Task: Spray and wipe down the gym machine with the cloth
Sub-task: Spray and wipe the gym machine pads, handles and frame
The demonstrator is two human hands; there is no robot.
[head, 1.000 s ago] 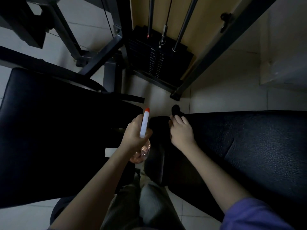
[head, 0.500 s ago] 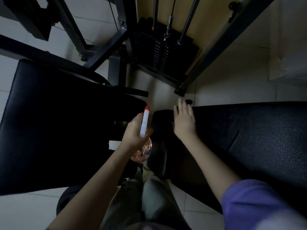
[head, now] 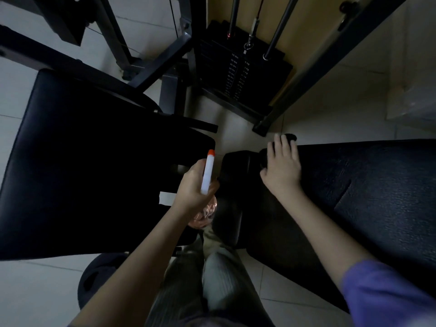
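The left hand (head: 192, 191) is curled round a spray bottle (head: 207, 175), white stem and orange tip pointing towards the weight stack (head: 236, 74), held in front of the stack above the gap between two pads. The right hand (head: 282, 171), fingers straight and flat, presses a dark cloth (head: 289, 137) onto the end of the black pad (head: 377, 185) in front and to the right of the stack. A second black pad (head: 82, 161) lies in front and to the left of the stack.
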